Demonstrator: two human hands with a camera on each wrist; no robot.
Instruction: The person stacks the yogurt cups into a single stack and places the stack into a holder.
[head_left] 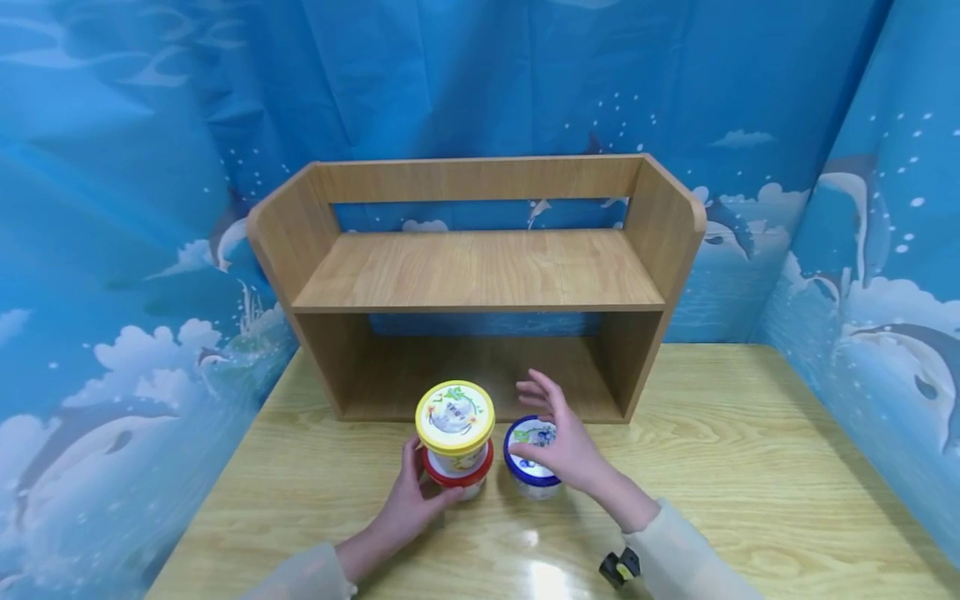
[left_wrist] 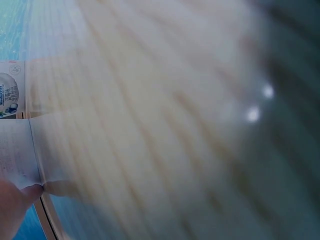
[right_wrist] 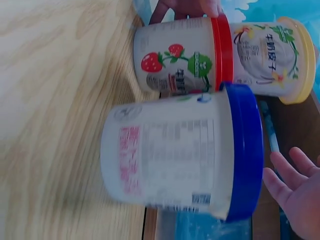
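Note:
Two paper tubs stand stacked in front of the shelf: a yellow-lidded tub (head_left: 455, 417) on top of a red-lidded tub (head_left: 459, 481) printed with strawberries. My left hand (head_left: 405, 504) grips the lower one, thumb at its near side and fingers round its left. To the right stands a blue-lidded tub (head_left: 532, 479), upright on the table. Above it my right hand (head_left: 570, 450) is spread, fingers apart from the thumb. In the right wrist view a gap shows between those fingertips (right_wrist: 272, 180) and the blue lid (right_wrist: 245, 150). The left wrist view catches only my thumb (left_wrist: 12, 205) and tub sides.
Right behind the tubs stands a two-tier wooden shelf (head_left: 480, 267) with raised side panels. The wood-grain table (head_left: 750, 467) extends to both sides. Blue ocean-print curtains (head_left: 112, 250) hang around the back and sides. A small black device (head_left: 621, 568) sits at my right wrist.

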